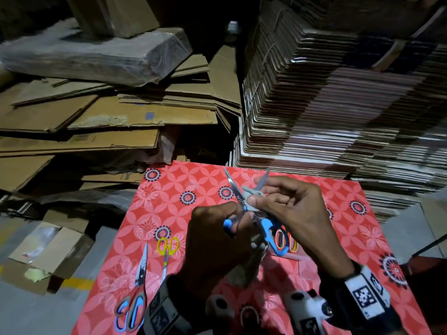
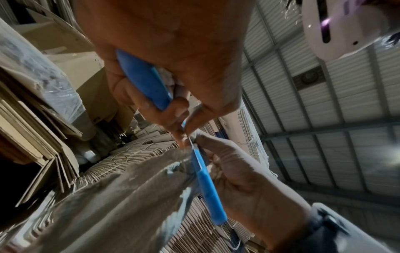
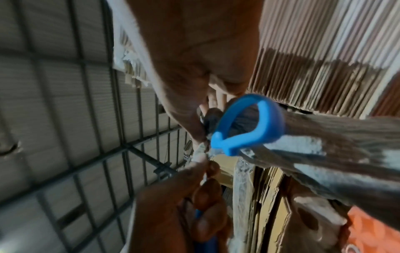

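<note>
Floral tablecloth [image 1: 203, 180], cardboard stacks [image 1: 338, 122], blue scissors [image 1: 267, 226], cloth [image 1: 250, 195]

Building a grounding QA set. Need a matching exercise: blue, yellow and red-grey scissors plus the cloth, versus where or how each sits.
Things:
1. blue-handled scissors
2. yellow-handled scissors
3. red-and-grey scissors
4. grey cloth

States:
A. on the table, handles toward the person
B. pinched by the right hand
C. blades open, in the grip of the left hand
D. on the table, handles away from the person

Pairs: 1-C, 2-D, 3-A, 4-B
</note>
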A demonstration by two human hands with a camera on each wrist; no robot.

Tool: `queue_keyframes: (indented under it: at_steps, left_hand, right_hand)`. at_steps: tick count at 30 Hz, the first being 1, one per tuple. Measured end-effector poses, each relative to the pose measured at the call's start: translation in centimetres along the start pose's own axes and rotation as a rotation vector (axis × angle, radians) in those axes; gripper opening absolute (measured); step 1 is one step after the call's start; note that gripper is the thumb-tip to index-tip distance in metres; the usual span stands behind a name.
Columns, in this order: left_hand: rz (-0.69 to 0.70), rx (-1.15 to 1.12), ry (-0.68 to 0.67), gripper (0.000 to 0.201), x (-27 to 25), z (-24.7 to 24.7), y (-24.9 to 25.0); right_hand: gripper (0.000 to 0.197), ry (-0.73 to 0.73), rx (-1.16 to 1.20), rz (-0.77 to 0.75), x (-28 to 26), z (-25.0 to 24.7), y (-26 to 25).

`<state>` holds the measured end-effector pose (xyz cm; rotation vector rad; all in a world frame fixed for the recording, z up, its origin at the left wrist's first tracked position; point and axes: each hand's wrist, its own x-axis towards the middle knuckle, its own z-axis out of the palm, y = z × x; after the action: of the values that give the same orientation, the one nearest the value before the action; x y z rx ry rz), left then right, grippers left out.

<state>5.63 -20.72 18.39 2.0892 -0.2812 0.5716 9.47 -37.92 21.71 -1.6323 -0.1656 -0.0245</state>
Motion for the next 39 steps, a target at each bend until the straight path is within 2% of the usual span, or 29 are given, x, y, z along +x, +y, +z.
queue_keyframes:
  at_steps: [3, 5, 6, 9, 11, 17, 19, 23, 26, 29, 31, 34, 36, 39]
  left_hand:
    - [0.011, 0.005, -0.002, 0.044, 0.0, 0.1, 0.2]
    - [0.014, 0.002, 0.005, 0.043, 0.0, 0.2, 0.3]
    - [0.017, 0.001, 0.006, 0.043, 0.0, 0.2, 0.4]
    - [0.027, 0.008, 0.010, 0.046, 0.1, 0.3, 0.4]
    - [0.030, 0.022, 0.020, 0.048, 0.2, 0.2, 0.3]
    - [-0.007, -0.017, 0.039, 0.045, -0.1, -0.1, 0.5]
    - [-0.002, -0.020, 0.036, 0.045, -0.1, -0.1, 0.7]
    - [0.012, -0.022, 0.045, 0.045, 0.1, 0.1, 0.9]
    - [0.021, -0.021, 0.045, 0.047, 0.3, 0.1, 1.0]
    - [0.025, -0.013, 0.034, 0.049, 0.2, 0.1, 0.8]
    - [0.014, -0.023, 0.034, 0.048, 0.0, 0.1, 0.7]
    - [-0.030, -0.044, 0.046, 0.046, -0.2, 0.1, 0.7]
    - [-0.035, -0.048, 0.036, 0.044, -0.2, 0.0, 0.6]
    - [-0.010, -0.067, 0.001, 0.045, 0.0, -0.1, 0.7]
  right_hand:
    - [0.022, -0.075, 0.040, 0.015, 0.0, -0.1, 0.1]
    - [0.007, -0.046, 0.087, 0.011, -0.1, 0.4, -0.2]
    - [0.006, -0.018, 0.101, 0.013, -0.1, 0.7, -0.2]
    - [0.026, 0.039, 0.038, -0.017, 0.1, 1.2, -0.2]
    - [0.031, 0.036, 0.028, -0.025, 0.3, 1.3, -0.2]
    - [0.019, -0.138, 0.164, 0.081, 0.4, 0.9, -0.3]
    - [0.022, -0.169, 0.177, 0.113, 0.7, 0.5, -0.1]
    - [0.022, -0.110, 0.224, 0.079, 0.9, 0.7, -0.6]
    - [0.033, -0.037, 0.206, 0.039, 0.9, 1.1, -0.9]
    - [0.044, -0.047, 0.200, 0.055, 0.8, 1.4, -1.0]
    - [0.041, -0.059, 0.188, 0.060, 0.8, 1.3, -0.9]
    - [0.025, -0.138, 0.225, 0.122, 0.9, 0.8, -0.3]
    - [0.029, -0.174, 0.220, 0.167, 1.1, 0.6, 0.1]
    - [0.025, -0.128, 0.243, 0.175, 1.2, 0.6, -0.3]
